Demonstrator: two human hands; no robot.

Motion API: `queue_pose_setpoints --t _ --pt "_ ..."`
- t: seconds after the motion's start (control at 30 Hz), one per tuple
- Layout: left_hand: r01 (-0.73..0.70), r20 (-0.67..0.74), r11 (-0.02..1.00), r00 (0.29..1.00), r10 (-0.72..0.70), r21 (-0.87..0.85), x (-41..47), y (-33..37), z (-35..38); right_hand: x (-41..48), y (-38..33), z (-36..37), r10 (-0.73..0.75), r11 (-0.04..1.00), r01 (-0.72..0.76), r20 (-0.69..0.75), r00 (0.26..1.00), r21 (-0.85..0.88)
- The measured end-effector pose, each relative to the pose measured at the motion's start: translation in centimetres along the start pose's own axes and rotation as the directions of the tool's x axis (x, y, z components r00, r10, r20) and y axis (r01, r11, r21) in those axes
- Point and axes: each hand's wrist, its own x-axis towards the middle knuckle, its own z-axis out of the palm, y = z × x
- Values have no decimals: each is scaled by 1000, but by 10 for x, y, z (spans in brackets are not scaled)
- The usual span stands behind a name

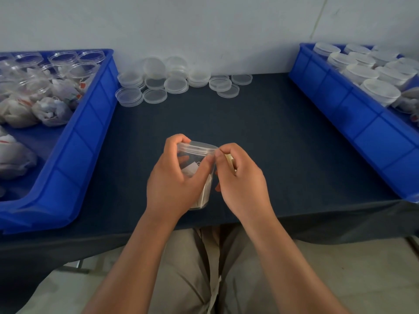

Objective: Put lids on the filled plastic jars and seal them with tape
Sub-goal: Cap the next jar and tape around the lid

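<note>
A clear plastic jar (199,175) with white contents stands tilted near the front of the dark table, a clear lid (196,148) on its top. My left hand (174,177) grips the jar's body, fingers curled over the lid's far left rim. My right hand (240,177) pinches at the lid's right edge with thumb and forefinger and holds a pale roll of tape (230,160) in its curled fingers; most of the roll is hidden.
A blue bin (74,155) at left holds open filled jars and white packets. A second blue bin (353,118) at right holds lidded jars. Loose clear lids (176,82) lie in a pile by the back wall. The table's front edge is near my lap.
</note>
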Motion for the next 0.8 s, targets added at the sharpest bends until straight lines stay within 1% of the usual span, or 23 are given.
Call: queue_pose_setpoints --t 0.13,0.2,0.27,0.37,0.5,0.6,0.73,0.8 --pt "-7 -38 999 999 8 38 2 3 0 0 -2 2 -4 999 4 3 1000 -44" --pt "12 -32 1000 999 -11 26 4 0 -1 2 -1 -2 -22 998 25 48 999 -61" --pt "43 -7 999 999 -43 -22 7 -5 -5 6 1 -10 -49 994 65 171 984 -87" --pt "93 74 981 994 -81 -172 13 -12 -10 16 5 -29 -71 972 149 379 923 -180" --pt "127 181 953 980 -78 -275 21 -18 -15 30 3 -55 -84 937 247 525 847 -249" --pt "152 239 932 968 -74 -328 28 -23 -17 41 0 -70 -68 918 268 551 832 -291" --pt "226 325 877 942 -85 -424 38 -30 -18 61 8 -75 -9 909 220 511 860 -355" --pt "239 357 850 932 -65 -468 41 -34 -20 66 14 -70 1 915 196 486 874 -354"
